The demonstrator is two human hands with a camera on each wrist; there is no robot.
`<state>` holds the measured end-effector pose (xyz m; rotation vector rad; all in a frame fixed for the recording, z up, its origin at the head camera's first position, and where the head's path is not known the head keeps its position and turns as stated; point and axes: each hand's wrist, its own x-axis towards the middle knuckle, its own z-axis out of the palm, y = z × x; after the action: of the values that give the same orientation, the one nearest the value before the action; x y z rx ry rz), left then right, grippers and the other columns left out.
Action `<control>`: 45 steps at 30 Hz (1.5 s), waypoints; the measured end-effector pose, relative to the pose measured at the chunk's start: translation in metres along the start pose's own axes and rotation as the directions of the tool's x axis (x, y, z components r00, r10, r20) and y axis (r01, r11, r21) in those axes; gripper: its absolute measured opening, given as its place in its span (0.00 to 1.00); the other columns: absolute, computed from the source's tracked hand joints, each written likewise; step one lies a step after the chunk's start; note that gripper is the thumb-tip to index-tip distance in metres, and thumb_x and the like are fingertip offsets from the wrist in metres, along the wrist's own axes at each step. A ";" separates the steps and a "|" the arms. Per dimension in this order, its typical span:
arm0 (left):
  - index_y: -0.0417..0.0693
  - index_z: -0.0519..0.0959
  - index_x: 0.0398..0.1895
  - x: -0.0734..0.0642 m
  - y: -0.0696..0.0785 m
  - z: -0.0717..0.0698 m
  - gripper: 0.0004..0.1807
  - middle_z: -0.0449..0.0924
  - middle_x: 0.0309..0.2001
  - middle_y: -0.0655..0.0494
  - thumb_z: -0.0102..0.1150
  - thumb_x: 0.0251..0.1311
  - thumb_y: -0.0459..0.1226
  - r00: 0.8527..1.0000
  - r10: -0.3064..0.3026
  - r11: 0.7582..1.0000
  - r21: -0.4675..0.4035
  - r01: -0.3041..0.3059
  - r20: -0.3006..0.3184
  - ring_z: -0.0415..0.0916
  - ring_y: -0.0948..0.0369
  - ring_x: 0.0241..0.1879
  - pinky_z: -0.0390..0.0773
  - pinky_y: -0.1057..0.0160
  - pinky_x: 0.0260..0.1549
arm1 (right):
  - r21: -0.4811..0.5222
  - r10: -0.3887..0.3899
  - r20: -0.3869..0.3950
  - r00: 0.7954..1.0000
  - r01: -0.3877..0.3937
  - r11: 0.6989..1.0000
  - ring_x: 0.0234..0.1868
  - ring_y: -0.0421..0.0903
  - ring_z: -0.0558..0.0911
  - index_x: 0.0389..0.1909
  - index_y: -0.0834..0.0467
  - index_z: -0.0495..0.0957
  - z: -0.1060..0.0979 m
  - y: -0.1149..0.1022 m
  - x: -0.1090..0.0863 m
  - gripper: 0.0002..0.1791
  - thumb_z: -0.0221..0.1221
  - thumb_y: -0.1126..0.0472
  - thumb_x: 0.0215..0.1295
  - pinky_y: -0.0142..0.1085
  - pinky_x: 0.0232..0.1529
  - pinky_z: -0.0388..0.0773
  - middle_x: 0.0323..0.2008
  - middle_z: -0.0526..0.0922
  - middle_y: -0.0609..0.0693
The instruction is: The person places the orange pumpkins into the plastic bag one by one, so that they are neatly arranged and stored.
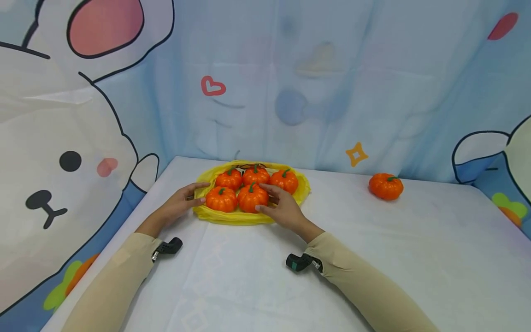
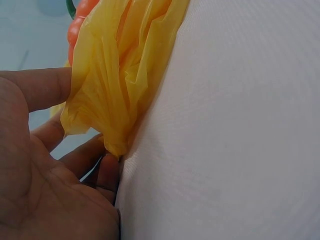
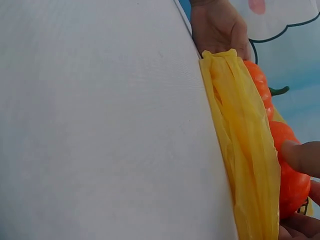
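Note:
In the head view several small orange toy pumpkins with green stems sit in a yellow plastic bag (image 1: pixel 244 219) spread out on the table. My right hand (image 1: pixel 286 207) holds the front right pumpkin (image 1: pixel 252 199), its thumb on the near side and fingers on the far side. The right wrist view shows the thumb pressing that pumpkin (image 3: pixel 290 187). At the bag's left edge, my left hand (image 1: pixel 177 202) touches the yellow plastic beside the front left pumpkin (image 1: pixel 221 199). Up close, its fingers lie loosely along the bag's gathered edge (image 2: pixel 107 95).
A lone orange pumpkin (image 1: pixel 386 186) lies on the right side of the white-covered table (image 1: pixel 398 249), near the back. A blue curtain (image 1: pixel 257 115) with cartoon prints hangs behind the table and along its left side.

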<state>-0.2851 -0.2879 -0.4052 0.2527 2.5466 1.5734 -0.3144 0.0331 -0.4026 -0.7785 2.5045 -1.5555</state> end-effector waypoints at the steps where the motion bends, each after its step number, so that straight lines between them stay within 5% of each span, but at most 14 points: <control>1: 0.45 0.60 0.74 0.000 0.000 0.000 0.31 0.50 0.77 0.39 0.54 0.70 0.38 1.000 -0.002 1.000 0.002 0.002 0.000 0.47 0.41 0.75 0.46 0.34 0.72 | 0.005 0.001 0.004 1.000 -0.001 1.000 0.67 0.58 0.74 0.70 0.54 0.67 0.000 0.000 0.000 0.36 0.67 0.61 0.61 0.47 0.64 0.73 0.70 0.69 0.56; 12: 0.46 0.60 0.74 -0.002 0.002 0.000 0.31 0.49 0.77 0.40 0.54 0.70 0.39 1.000 -0.010 1.000 0.013 0.010 -0.003 0.46 0.40 0.75 0.46 0.34 0.72 | 0.019 0.016 0.031 0.999 -0.016 1.000 0.70 0.57 0.70 0.70 0.58 0.66 0.000 0.002 0.001 0.36 0.66 0.65 0.61 0.47 0.66 0.71 0.71 0.68 0.57; 17: 0.47 0.60 0.74 -0.003 0.002 -0.001 0.31 0.48 0.78 0.40 0.54 0.70 0.39 1.000 -0.019 1.000 0.010 0.019 -0.005 0.45 0.40 0.76 0.45 0.33 0.72 | -0.060 0.045 0.028 0.999 -0.044 0.997 0.67 0.56 0.74 0.72 0.55 0.63 -0.010 -0.005 0.001 0.35 0.63 0.59 0.66 0.47 0.64 0.74 0.70 0.69 0.57; 21: 0.48 0.61 0.74 -0.004 0.002 -0.001 0.31 0.48 0.78 0.41 0.54 0.70 0.40 1.000 -0.027 1.000 0.004 0.027 -0.007 0.45 0.41 0.76 0.45 0.33 0.72 | -0.184 0.080 -0.020 0.997 -0.082 0.979 0.59 0.57 0.80 0.73 0.55 0.61 -0.041 -0.018 0.000 0.35 0.60 0.52 0.68 0.47 0.55 0.81 0.64 0.75 0.60; 25: 0.48 0.61 0.74 -0.003 0.002 0.000 0.31 0.49 0.78 0.41 0.54 0.70 0.39 1.000 -0.016 1.000 0.002 0.016 -0.007 0.45 0.41 0.76 0.44 0.33 0.72 | -0.168 0.062 -0.160 0.985 -0.089 0.982 0.47 0.54 0.86 0.68 0.58 0.68 -0.094 -0.026 -0.004 0.29 0.57 0.50 0.70 0.41 0.45 0.85 0.55 0.82 0.63; 27: 0.46 0.61 0.74 -0.002 0.002 0.001 0.31 0.49 0.78 0.40 0.54 0.70 0.39 1.000 -0.004 1.000 0.003 0.004 -0.002 0.45 0.40 0.76 0.43 0.33 0.72 | -0.123 0.044 -0.281 0.959 -0.081 0.989 0.42 0.50 0.87 0.65 0.57 0.72 -0.123 -0.023 -0.010 0.25 0.55 0.50 0.71 0.35 0.41 0.86 0.51 0.83 0.64; 29: 0.45 0.61 0.74 -0.001 0.002 0.002 0.31 0.50 0.77 0.39 0.54 0.70 0.38 1.000 0.003 1.000 0.003 -0.003 0.001 0.46 0.40 0.75 0.44 0.33 0.72 | -0.130 0.023 -0.436 0.900 -0.088 0.988 0.43 0.49 0.85 0.63 0.57 0.75 -0.150 -0.012 -0.016 0.24 0.55 0.48 0.71 0.33 0.42 0.84 0.51 0.83 0.63; 34: 0.45 0.61 0.74 -0.001 0.002 0.003 0.31 0.50 0.77 0.39 0.54 0.69 0.38 1.000 -0.005 1.000 0.005 0.005 0.000 0.46 0.40 0.75 0.44 0.34 0.72 | -0.071 0.166 -0.748 0.643 -0.327 0.942 0.63 0.54 0.71 0.70 0.48 0.67 -0.204 0.039 -0.029 0.31 0.58 0.44 0.67 0.53 0.57 0.75 0.66 0.73 0.57; 36: 0.45 0.61 0.74 -0.001 0.003 0.003 0.31 0.49 0.77 0.40 0.54 0.69 0.38 1.000 -0.013 1.000 0.002 0.013 -0.001 0.46 0.41 0.76 0.44 0.34 0.72 | -0.001 0.287 -0.759 0.584 -0.443 0.897 0.71 0.57 0.62 0.74 0.47 0.59 -0.220 0.058 -0.036 0.38 0.58 0.42 0.66 0.60 0.63 0.68 0.73 0.63 0.56; 38: 0.46 0.61 0.74 -0.002 0.003 0.002 0.31 0.49 0.77 0.40 0.54 0.69 0.39 1.000 -0.022 1.000 0.003 0.022 -0.003 0.46 0.41 0.76 0.44 0.34 0.72 | 0.047 0.390 -0.733 0.558 -0.531 0.846 0.74 0.58 0.56 0.78 0.48 0.50 -0.232 0.074 -0.043 0.45 0.57 0.40 0.65 0.62 0.66 0.64 0.76 0.55 0.57; 45: 0.46 0.61 0.74 -0.003 0.002 0.001 0.31 0.49 0.77 0.39 0.54 0.69 0.38 1.000 -0.020 1.000 -0.004 0.020 -0.003 0.45 0.40 0.76 0.43 0.33 0.72 | 0.104 0.545 -0.565 0.620 -0.601 0.792 0.77 0.63 0.51 0.79 0.57 0.37 -0.249 0.105 -0.059 0.54 0.57 0.40 0.64 0.55 0.74 0.56 0.78 0.42 0.63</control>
<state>-0.2822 -0.2863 -0.4038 0.2242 2.5404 1.5731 -0.3855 0.2996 -0.3848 0.5903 2.7844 -1.5599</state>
